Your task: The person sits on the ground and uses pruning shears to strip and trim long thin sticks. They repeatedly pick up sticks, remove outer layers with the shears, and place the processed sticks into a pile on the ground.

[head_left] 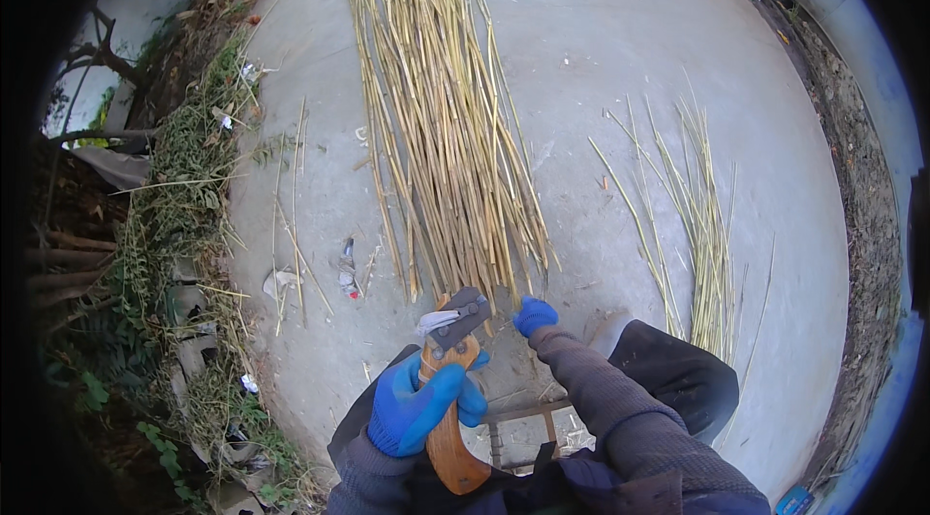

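I'm watching the left hand (418,404) clutching a wooden-handled tool (453,352); the right hand (535,316) is sitting at the near ends of the big stalk pile (450,147) on the concrete (620,40), whether pinching any I cannot tell.

The main pile of canes (450,156) lies on the floor (620,40) ahead of the left hand (418,404) and right hand (535,315), between loose stalks (304,257) on its left and a smaller bunch (715,292) on its right; weeds (189,195) border the floor's left side
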`<state>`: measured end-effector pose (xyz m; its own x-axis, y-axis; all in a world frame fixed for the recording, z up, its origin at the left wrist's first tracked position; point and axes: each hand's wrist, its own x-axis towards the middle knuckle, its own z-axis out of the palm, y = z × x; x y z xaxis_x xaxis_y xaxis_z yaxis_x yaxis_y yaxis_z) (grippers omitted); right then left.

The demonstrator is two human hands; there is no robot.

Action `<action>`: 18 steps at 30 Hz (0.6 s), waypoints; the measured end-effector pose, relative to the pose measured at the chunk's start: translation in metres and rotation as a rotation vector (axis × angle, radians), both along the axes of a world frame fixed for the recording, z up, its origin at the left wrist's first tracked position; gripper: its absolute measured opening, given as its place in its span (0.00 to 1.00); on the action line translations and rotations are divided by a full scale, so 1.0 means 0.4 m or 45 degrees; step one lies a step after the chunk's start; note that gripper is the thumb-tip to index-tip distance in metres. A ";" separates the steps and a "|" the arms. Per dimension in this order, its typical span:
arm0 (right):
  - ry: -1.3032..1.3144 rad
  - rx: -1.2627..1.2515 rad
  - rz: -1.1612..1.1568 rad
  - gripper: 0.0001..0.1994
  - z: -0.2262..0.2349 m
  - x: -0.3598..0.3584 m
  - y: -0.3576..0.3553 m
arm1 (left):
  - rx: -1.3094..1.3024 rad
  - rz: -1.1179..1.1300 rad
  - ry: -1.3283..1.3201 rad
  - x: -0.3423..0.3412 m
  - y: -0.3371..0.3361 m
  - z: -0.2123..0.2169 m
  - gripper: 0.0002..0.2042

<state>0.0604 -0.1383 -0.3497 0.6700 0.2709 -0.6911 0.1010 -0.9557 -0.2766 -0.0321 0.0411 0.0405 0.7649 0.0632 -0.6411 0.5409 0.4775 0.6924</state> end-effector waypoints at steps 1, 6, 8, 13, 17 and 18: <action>-0.016 0.015 0.022 0.20 -0.005 0.008 -0.009 | 0.037 -0.011 -0.018 0.002 0.002 0.001 0.20; 0.084 0.274 0.079 0.17 0.085 0.046 -0.073 | 0.103 -0.008 0.002 -0.002 -0.003 0.008 0.20; 0.268 0.488 -0.101 0.16 0.182 0.069 -0.087 | 0.163 -0.009 -0.011 -0.006 -0.007 0.006 0.19; 0.638 1.100 -0.454 0.15 0.528 0.080 -0.146 | 0.237 0.081 -0.175 -0.017 -0.007 -0.025 0.20; 0.618 1.192 -0.443 0.16 0.770 -0.001 -0.237 | 0.288 0.147 -0.273 -0.023 0.000 -0.058 0.19; 0.605 1.233 -0.418 0.17 0.813 -0.022 -0.260 | 0.321 0.143 -0.252 -0.024 -0.001 -0.064 0.19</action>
<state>0.0515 -0.2421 -0.0245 0.5323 0.6906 -0.4895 -0.4289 -0.2785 -0.8593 -0.0416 0.0407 0.0148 0.8524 0.2915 -0.4342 0.3378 0.3268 0.8827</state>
